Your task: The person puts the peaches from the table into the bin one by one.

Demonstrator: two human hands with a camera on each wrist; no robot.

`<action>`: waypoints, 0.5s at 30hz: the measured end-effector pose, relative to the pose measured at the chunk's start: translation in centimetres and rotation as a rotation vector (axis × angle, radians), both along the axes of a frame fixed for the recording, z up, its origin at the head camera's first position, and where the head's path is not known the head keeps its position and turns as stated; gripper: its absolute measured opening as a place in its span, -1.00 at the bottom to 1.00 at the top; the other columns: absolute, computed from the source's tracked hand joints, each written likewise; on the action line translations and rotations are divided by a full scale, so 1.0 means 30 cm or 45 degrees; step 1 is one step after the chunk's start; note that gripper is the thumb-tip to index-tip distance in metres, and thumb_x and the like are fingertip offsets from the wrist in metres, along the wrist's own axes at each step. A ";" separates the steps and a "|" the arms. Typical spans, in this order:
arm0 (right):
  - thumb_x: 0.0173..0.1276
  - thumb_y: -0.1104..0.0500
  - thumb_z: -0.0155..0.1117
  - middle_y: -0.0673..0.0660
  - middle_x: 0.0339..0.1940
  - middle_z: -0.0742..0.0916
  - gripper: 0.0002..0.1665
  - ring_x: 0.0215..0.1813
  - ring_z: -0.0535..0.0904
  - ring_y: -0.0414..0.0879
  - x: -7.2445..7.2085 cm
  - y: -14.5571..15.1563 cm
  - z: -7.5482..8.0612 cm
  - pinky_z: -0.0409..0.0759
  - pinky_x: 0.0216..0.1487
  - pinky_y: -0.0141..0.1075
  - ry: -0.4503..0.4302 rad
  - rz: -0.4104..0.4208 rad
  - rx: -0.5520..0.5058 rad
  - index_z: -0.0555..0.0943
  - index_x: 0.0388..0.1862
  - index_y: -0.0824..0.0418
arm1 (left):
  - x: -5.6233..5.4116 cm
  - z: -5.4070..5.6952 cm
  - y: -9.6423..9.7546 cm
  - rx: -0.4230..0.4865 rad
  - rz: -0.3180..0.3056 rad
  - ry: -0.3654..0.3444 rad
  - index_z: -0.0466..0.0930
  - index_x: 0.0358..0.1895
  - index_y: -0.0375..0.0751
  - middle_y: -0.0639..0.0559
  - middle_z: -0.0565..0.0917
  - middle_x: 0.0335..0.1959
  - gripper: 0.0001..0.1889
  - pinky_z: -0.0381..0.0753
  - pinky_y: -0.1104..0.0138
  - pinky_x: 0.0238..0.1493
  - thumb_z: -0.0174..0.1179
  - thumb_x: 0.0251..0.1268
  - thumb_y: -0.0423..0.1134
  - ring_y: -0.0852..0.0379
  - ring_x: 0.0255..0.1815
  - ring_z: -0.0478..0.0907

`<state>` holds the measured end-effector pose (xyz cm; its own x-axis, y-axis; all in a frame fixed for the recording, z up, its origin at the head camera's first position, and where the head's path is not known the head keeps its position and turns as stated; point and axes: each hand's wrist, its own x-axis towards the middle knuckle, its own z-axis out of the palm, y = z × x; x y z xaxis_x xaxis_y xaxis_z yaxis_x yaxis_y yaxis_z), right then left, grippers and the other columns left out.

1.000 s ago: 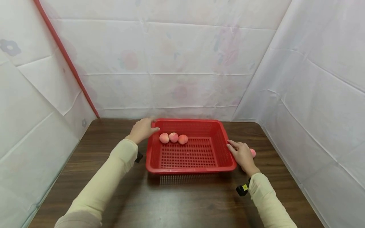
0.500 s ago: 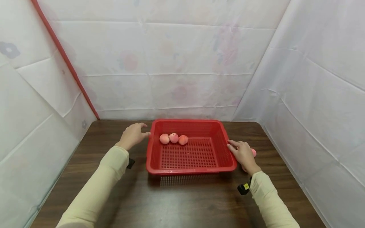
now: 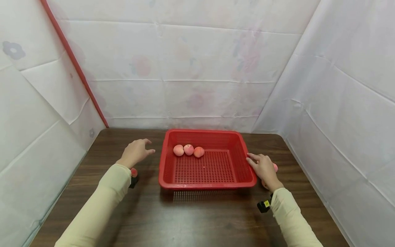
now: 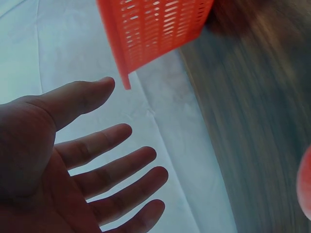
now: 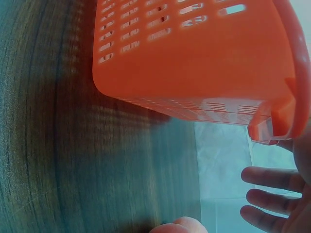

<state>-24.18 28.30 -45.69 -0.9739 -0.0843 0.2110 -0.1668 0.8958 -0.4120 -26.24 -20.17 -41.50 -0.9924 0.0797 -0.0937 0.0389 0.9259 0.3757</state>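
A red slotted basket (image 3: pixel 206 186) sits mid-table with three peaches (image 3: pixel 188 149) in a row near its far left corner. My left hand (image 3: pixel 136 151) hovers over the table left of the basket, fingers spread, touching nothing; the left wrist view shows its open palm (image 4: pixel 92 165) and the basket's corner (image 4: pixel 155 34). A fourth peach (image 3: pixel 134 172) lies on the table under that wrist. My right hand (image 3: pixel 262 166) rests with straight fingers against the basket's right rim. Another peach (image 3: pixel 275 167) peeks out behind it. The right wrist view shows the basket wall (image 5: pixel 194 68) and that hand's fingertips (image 5: pixel 265 177).
The dark wooden table (image 3: pixel 197 219) is closed in by white sheeting on the left, back and right. A red pole (image 3: pixel 74 65) slants down the left wall. Bare tabletop lies in front of the basket.
My left hand has let go of the basket's far left corner and drawn back to the left, uncovering a peach under its wrist. The right hand and basket have stayed put.
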 end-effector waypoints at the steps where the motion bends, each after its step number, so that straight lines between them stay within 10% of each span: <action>1: 0.39 0.02 0.23 0.40 -0.01 0.71 -0.53 0.02 0.56 0.26 0.000 0.000 0.000 0.54 0.07 0.13 -0.001 0.000 0.002 0.61 0.22 0.17 | 0.004 -0.004 -0.005 -0.005 -0.001 -0.006 0.46 0.26 -0.35 -0.38 0.53 0.23 -0.42 0.50 -0.21 0.11 0.22 0.31 -0.02 -0.39 0.19 0.49; 15: 0.41 0.02 0.23 0.38 -0.07 0.72 -0.54 -0.02 0.54 0.25 -0.005 0.003 -0.008 0.52 0.03 0.10 0.022 0.013 0.022 0.60 0.23 0.15 | 0.070 -0.069 -0.079 -0.018 0.019 -0.120 0.46 0.23 -0.42 -0.46 0.51 0.20 -0.39 0.54 -0.22 -0.01 0.26 0.28 -0.02 -0.47 0.15 0.48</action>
<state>-24.33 28.41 -45.93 -0.9691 -0.0978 0.2262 -0.1828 0.9011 -0.3933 -24.15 -22.55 -43.59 -0.9803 0.0632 -0.1874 -0.0095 0.9313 0.3640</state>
